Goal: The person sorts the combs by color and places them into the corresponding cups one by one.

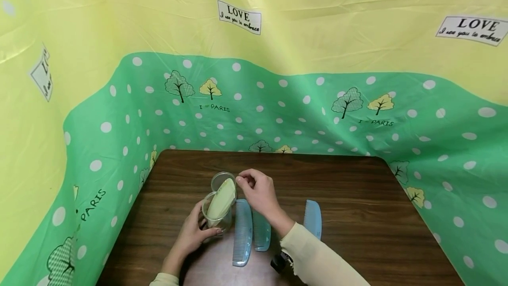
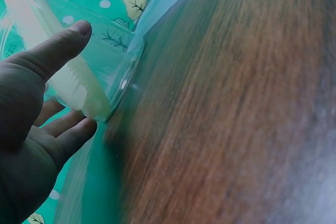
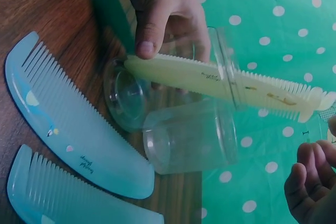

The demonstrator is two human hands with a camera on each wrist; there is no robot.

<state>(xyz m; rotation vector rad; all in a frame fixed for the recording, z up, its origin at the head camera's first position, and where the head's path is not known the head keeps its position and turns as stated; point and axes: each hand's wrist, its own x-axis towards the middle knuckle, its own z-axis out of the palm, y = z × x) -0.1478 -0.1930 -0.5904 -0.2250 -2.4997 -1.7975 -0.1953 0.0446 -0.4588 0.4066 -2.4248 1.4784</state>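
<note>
Three blue combs (image 1: 242, 235) are laid on the brown table (image 1: 357, 215), two of them just right of a clear cup (image 1: 223, 225) that is clasped between thumb and fingers of the left hand (image 1: 192, 234). Pale green combs (image 1: 222, 200) are held aslant in that cup, their upper ends beside the right hand (image 1: 259, 192); whether they are pinched there cannot be told. Beyond, a second cup (image 3: 189, 139) is seen before a dotted green curtain (image 1: 285, 100).

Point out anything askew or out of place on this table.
One blue comb lies apart on the right, unlike the two other blue combs lying side by side, so it looks stray. No spill or damage shows.
</note>
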